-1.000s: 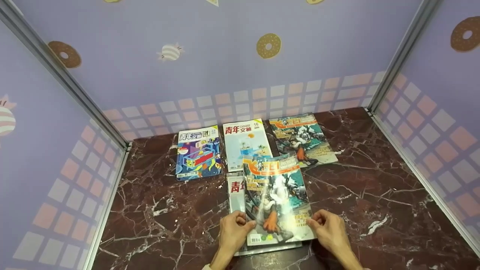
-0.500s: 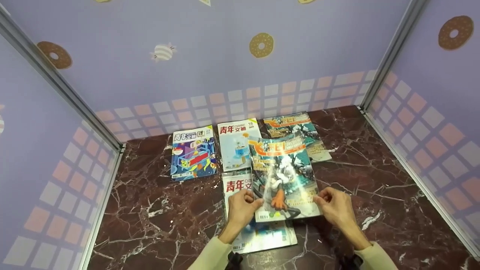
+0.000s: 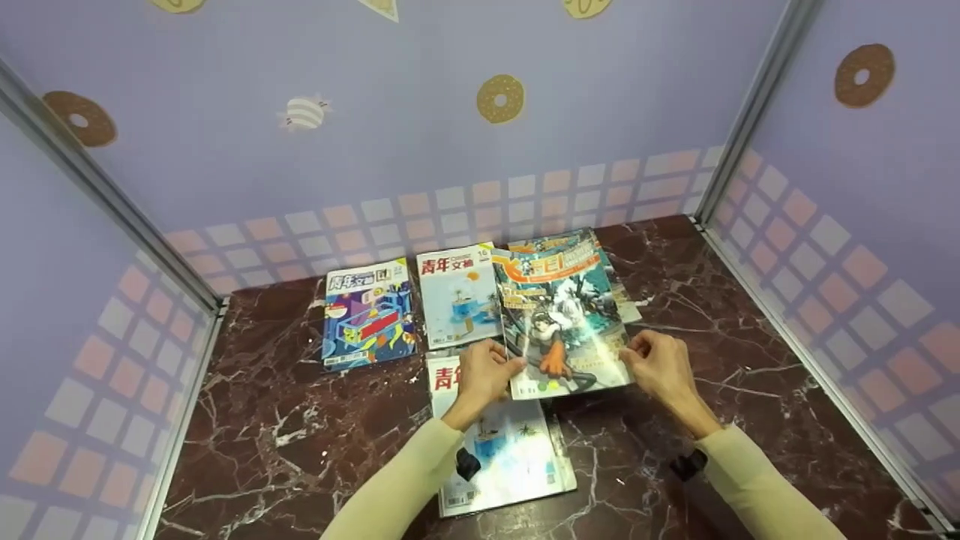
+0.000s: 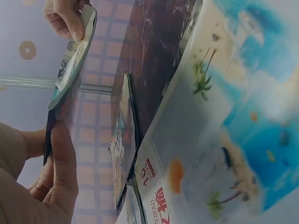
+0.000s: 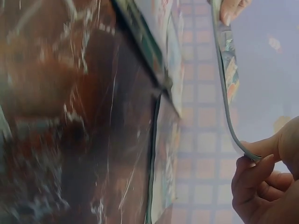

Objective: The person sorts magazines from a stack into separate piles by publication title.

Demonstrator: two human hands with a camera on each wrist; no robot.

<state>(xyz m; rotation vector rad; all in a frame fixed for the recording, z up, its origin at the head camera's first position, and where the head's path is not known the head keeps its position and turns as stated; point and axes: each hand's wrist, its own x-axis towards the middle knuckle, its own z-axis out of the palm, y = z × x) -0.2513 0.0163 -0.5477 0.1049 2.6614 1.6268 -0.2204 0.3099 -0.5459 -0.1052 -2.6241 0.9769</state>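
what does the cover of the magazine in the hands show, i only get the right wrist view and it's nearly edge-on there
Observer: In the head view, the held magazine has orange title lettering across the top of its cover.
Operator: ok and what lies farthest to the left
Observer: A blue and purple magazine, plain in the head view.
Operator: and at the near side
Observer: A white magazine with palm trees on its cover, clearest from the left wrist.

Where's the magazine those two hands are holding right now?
In the head view, the held magazine is just right of centre, raised between the left hand and right hand, partly hiding a similar magazine lying behind it.
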